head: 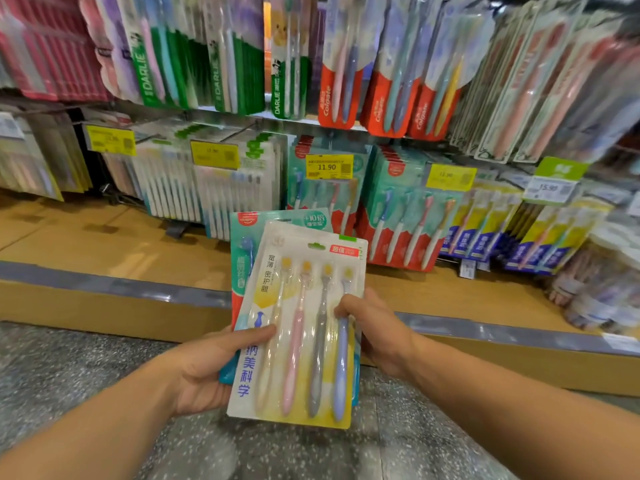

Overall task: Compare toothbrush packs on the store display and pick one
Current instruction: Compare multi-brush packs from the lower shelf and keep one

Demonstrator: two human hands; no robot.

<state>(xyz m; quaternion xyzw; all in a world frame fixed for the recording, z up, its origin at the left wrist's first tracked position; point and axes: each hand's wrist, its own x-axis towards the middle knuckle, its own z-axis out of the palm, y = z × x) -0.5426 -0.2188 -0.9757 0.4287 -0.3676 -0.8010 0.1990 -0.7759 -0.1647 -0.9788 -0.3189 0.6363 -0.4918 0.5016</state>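
- Left hand (204, 368) grips the left edges of two stacked toothbrush packs, thumb across the front.
- Right hand (377, 334) grips the right edge, fingers curled onto the front.
- White four-brush pack (298, 327) lies in front; teal pack (249, 233) sits behind it, touching.
- Both are held before the display shelf (104, 258), below the yellow price tag (329, 167).

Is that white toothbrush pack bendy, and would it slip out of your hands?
The white toothbrush pack probably bends a bit: it looks like thin card under a clear plastic blister. Likely light, holding just four brushes. The glossy plastic may be slippery, so the left hand and right hand both grip it.
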